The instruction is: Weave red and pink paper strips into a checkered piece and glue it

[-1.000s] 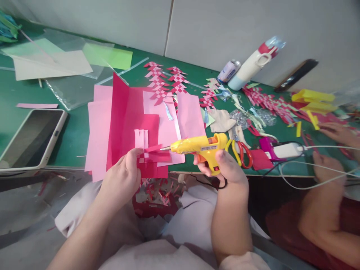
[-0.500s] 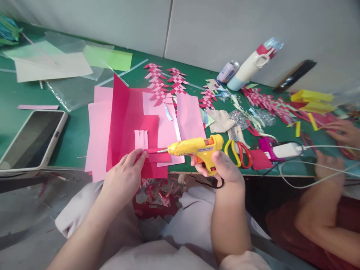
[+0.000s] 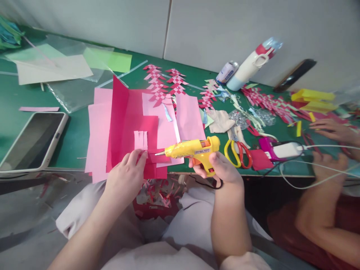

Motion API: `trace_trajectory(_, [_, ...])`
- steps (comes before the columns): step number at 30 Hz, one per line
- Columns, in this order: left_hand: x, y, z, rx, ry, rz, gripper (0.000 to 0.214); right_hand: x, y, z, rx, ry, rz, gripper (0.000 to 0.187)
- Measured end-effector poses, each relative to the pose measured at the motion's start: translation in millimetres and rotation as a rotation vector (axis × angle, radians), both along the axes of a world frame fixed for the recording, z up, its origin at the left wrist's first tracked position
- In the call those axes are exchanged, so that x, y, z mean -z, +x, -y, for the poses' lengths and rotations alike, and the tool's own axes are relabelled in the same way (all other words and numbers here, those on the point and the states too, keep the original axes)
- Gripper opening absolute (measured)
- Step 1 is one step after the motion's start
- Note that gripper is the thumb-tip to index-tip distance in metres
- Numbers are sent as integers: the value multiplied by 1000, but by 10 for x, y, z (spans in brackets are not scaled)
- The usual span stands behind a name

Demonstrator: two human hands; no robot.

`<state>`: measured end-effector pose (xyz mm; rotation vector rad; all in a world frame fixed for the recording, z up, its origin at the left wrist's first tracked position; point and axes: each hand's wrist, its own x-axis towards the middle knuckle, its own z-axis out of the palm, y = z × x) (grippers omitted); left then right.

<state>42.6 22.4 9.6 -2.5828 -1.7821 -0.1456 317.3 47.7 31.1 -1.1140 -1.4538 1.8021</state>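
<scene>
My right hand (image 3: 222, 168) is closed round the grip of a yellow glue gun (image 3: 191, 150), whose nozzle points left at a small woven piece of pink and red paper strips (image 3: 144, 148). My left hand (image 3: 126, 176) pinches that woven piece from below, thumb and fingers pressed on it, just over the near table edge. Under it lie red paper sheets (image 3: 129, 123) and pink paper sheets (image 3: 98, 138) on the green table (image 3: 73, 131).
A tablet (image 3: 30, 138) lies at the left edge. Scissors (image 3: 239, 152), a charger with white cable (image 3: 281, 150), finished woven pieces (image 3: 165, 80), a bottle (image 3: 250, 65) and yellow strips (image 3: 315, 99) crowd the right. Another person's hands (image 3: 329, 150) work at far right. Paper scraps (image 3: 157, 195) fill my lap.
The glue gun has slid left and slightly down, its nozzle now close to the woven piece. My left hand shifted its fingers up over the piece.
</scene>
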Motion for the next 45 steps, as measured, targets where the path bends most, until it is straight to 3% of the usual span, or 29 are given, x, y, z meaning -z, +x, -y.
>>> trace_trajectory(11, [-61, 73, -17, -20, -32, -88, 46, 38, -7, -17, -15, 32, -93, 58])
trace_trajectory(20, [43, -22, -33, 20, 82, -19, 47, 16, -51, -48, -36, 76, -96, 62])
trace_trajectory(34, [5, 11, -17, 0, 40, -7, 47, 23, -47, -60, -65, 61, -125, 60])
trace_trajectory(45, [-50, -102, 9, 96, -71, 43, 46, 26, -74, -78, -73, 98, -150, 58])
